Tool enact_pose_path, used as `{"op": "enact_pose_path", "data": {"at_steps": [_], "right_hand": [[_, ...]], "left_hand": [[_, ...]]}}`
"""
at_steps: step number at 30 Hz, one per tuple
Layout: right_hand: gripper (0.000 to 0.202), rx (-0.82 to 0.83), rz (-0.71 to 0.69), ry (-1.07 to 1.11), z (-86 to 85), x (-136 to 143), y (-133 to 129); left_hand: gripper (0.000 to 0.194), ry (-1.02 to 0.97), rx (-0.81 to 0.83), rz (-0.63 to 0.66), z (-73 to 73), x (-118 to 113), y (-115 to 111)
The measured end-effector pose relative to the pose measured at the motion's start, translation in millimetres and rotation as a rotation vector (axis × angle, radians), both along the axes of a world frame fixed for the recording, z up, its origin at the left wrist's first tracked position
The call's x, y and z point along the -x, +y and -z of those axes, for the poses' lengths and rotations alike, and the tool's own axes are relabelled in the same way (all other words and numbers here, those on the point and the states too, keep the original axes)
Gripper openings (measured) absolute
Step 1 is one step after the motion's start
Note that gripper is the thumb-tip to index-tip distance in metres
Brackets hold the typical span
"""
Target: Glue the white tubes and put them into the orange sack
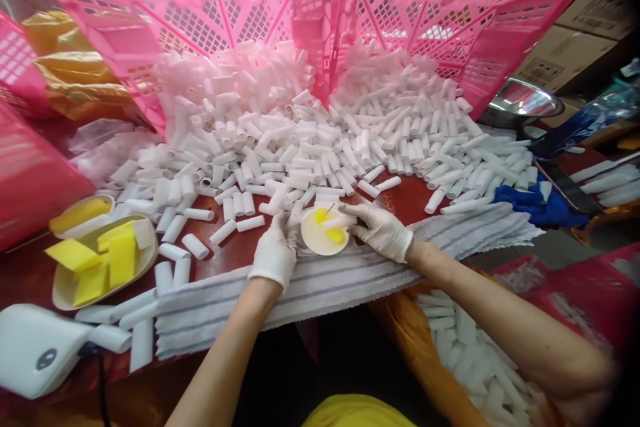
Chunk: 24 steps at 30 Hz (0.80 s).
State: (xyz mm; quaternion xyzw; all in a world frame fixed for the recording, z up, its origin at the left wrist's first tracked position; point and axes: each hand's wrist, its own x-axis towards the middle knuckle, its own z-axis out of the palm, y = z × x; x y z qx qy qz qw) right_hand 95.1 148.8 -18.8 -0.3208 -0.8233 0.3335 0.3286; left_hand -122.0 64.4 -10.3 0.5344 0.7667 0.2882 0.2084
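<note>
the striped towel (225, 310) lies on the near side of the round dish (311, 240), soft padding under my wrists. my left hand (274, 253) is at the dish's left side, fingers bent near its rim; whether they pinch anything i cannot tell. my right hand (384, 232), at the dish's right, has a white tube (341, 221) between thumb and fingertips, its free end over the yellow patch (334, 234) in the dish.

i judge the tube light, smooth and fairly stiff but hollow, so a hard squeeze might dent it and a slack one let it roll; gloved fingertips could slip a little. i'd take it round the middle, or nearer the far end from the dish, with an even pinch. the dish looks shallow and light, easily nudged, best steadied by its rim.

just beyond the dish lie loose tubes (251, 223), then the heap (300, 167), and behind that the pink baskets (330, 47).
</note>
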Motion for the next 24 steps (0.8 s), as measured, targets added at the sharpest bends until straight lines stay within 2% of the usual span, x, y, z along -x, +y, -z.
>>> {"op": "enact_pose_path", "data": {"at_steps": [3,5,9,12,14,19,21,24], "right_hand": [[0.028,0.084,0.048,-0.019,2.3,0,-4],[0.023,0.001,0.028,-0.015,3.9,-2,-4],[0.021,-0.182,-0.038,-0.146,4.1,-7,-2],[0.029,-0.087,0.020,-0.110,5.6,-6,-8],[0.027,-0.041,0.068,-0.052,7.3,-3,-12],[0.017,-0.240,-0.005,-0.041,5.8,-5,-15],[0.023,-0.168,0.025,-0.035,5.0,-6,-16],[0.029,0.026,0.130,-0.035,6.6,-4,-19]], "left_hand": [[0.045,-0.015,0.020,0.005,-0.5,3,2],[0.045,-0.027,0.020,-0.004,-2.0,4,2],[0.044,-0.020,0.036,-0.013,-5.3,3,1],[0.045,-0.020,0.041,-0.010,-5.6,2,0],[0.046,-0.027,0.040,-0.017,-4.8,2,-1],[0.048,-0.089,0.036,-0.031,-6.0,2,-4],[0.046,-0.140,0.018,-0.030,-9.1,0,-7],[0.042,-0.253,-0.041,-0.052,-13.1,-3,-12]]}}
